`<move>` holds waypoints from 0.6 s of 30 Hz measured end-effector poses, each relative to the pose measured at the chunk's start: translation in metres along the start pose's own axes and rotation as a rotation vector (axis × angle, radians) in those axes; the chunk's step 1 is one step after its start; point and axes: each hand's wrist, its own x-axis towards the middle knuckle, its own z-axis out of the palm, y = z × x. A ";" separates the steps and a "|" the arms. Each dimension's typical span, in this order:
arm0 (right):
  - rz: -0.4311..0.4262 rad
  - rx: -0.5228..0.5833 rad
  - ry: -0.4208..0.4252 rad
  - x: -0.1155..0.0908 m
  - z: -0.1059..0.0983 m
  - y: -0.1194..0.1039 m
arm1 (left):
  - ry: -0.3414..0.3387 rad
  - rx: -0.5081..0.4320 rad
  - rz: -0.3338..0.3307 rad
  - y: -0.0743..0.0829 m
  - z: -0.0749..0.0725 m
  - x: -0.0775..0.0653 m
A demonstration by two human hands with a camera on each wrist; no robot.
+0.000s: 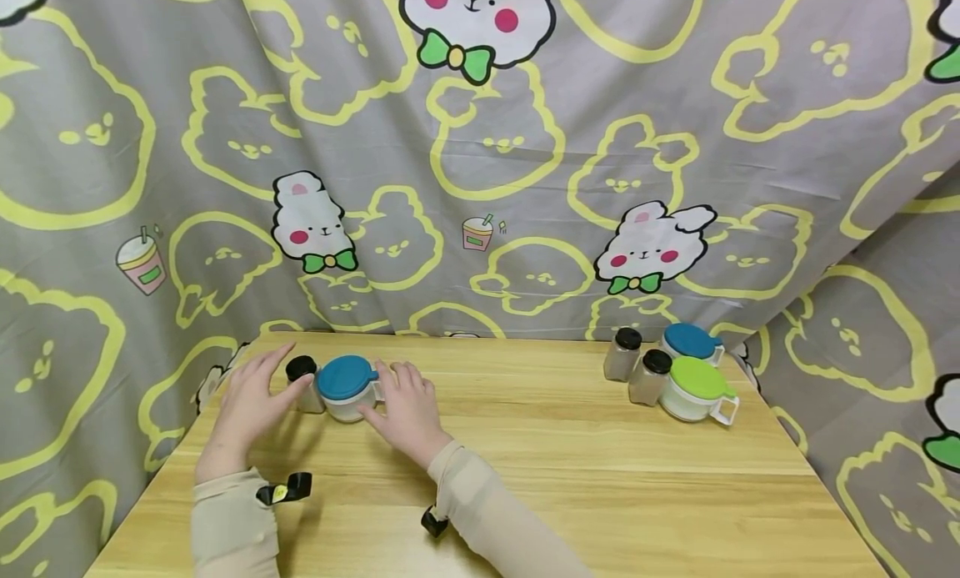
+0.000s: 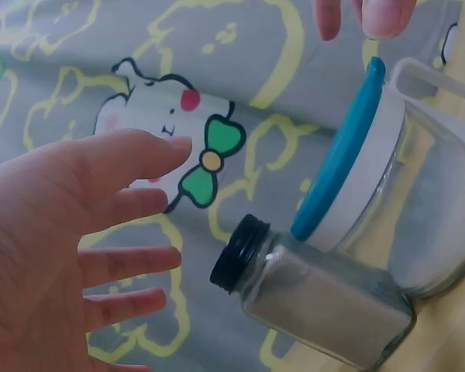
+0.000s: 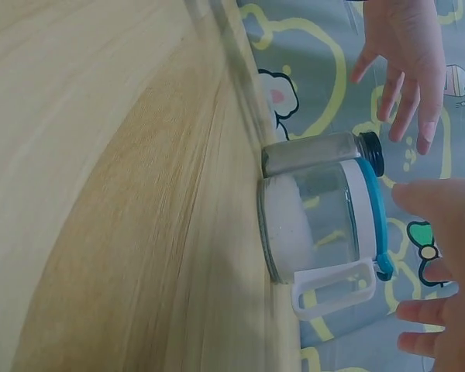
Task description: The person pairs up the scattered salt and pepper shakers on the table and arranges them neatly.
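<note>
On the left part of the table stand a blue-lidded glass jar (image 1: 348,390) with a white handle and, beside it on its left, a black-capped square shaker bottle (image 1: 303,383) of greyish powder. White grains half fill the jar (image 3: 294,225). My left hand (image 1: 255,399) hovers left of the bottle with fingers spread; in the left wrist view nothing lies between its thumb and fingers. My right hand (image 1: 408,407) is just right of the jar, near the handle, its fingers extended and apart. In the right wrist view, that hand (image 3: 446,256) hangs by the lid, holding nothing.
At the table's back right stand a green-lidded jar (image 1: 693,390), another blue-lidded jar (image 1: 690,342) behind it, and two black-capped bottles, one in front (image 1: 649,378) and one further back (image 1: 622,354). A patterned curtain (image 1: 517,253) hangs along the rear edge of the wooden table (image 1: 540,469).
</note>
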 end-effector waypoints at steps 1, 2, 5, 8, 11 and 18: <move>-0.001 0.004 0.004 -0.001 0.000 0.001 | 0.004 0.000 0.006 0.001 0.000 0.000; -0.003 0.010 0.007 -0.002 -0.001 0.001 | 0.007 -0.003 0.012 0.002 -0.001 0.000; -0.010 0.022 0.017 -0.004 -0.004 0.003 | 0.023 -0.011 0.033 0.005 -0.001 0.000; -0.014 0.034 0.023 -0.007 -0.008 0.005 | 0.038 -0.022 0.055 0.008 -0.001 0.000; -0.020 0.039 0.038 -0.010 -0.010 0.008 | 0.047 -0.030 0.075 0.011 -0.001 0.001; -0.037 0.027 0.070 -0.018 -0.016 0.014 | 0.033 -0.039 0.087 0.020 0.001 0.003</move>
